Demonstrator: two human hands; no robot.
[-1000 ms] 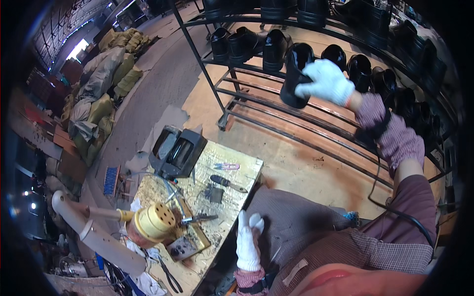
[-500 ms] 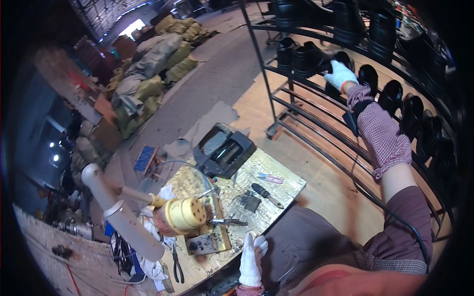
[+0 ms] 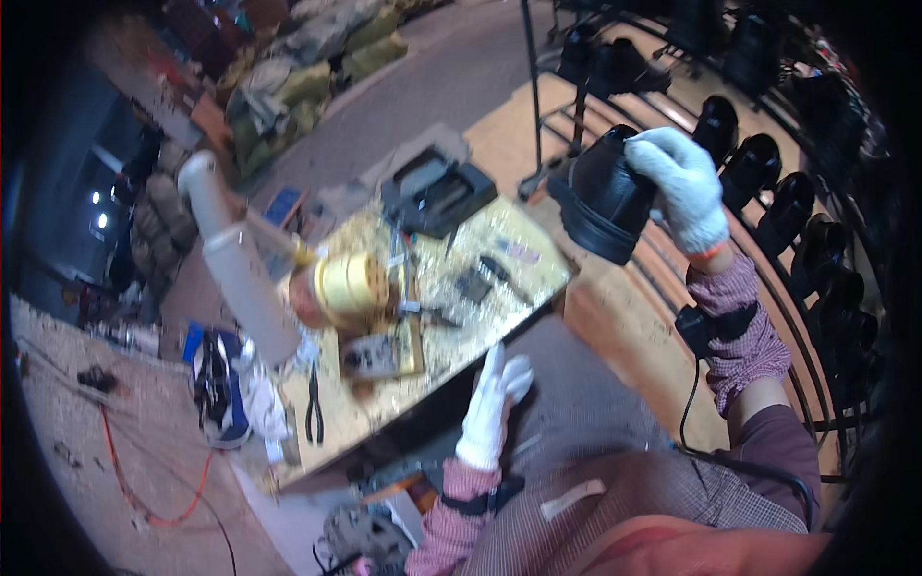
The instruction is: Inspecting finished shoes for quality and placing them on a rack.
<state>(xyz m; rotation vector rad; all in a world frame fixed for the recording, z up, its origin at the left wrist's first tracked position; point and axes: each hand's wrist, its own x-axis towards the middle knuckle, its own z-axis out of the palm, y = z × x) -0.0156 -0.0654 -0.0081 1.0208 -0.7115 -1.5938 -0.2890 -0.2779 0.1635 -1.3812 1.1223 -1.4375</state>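
My right hand [image 3: 684, 190], in a white glove, grips a black leather shoe [image 3: 605, 197] by its upper edge. The shoe hangs tilted between the shoe rack and the workbench. My left hand [image 3: 492, 408], gloved too, is near the bench's front edge with its fingers stretched out and nothing in it. Closest to it on the bench [image 3: 451, 350] are a metal tool [image 3: 429, 313], which is blurred, and a dark-handled brush or scraper [image 3: 504, 276].
A rack [image 3: 629, 259] of black shoes [image 3: 752, 165] curves along the right. On the bench stand a black machine-like holder [image 3: 437, 192], a yellow cylindrical nozzle [image 3: 351, 288] on a grey pipe [image 3: 245, 283], and pliers [image 3: 314, 408]. Sacks [image 3: 317, 91] are piled at the far left.
My right hand has taken a black shoe off the rack and drawn it toward me. My left hand has risen in the picture as the view shifted.
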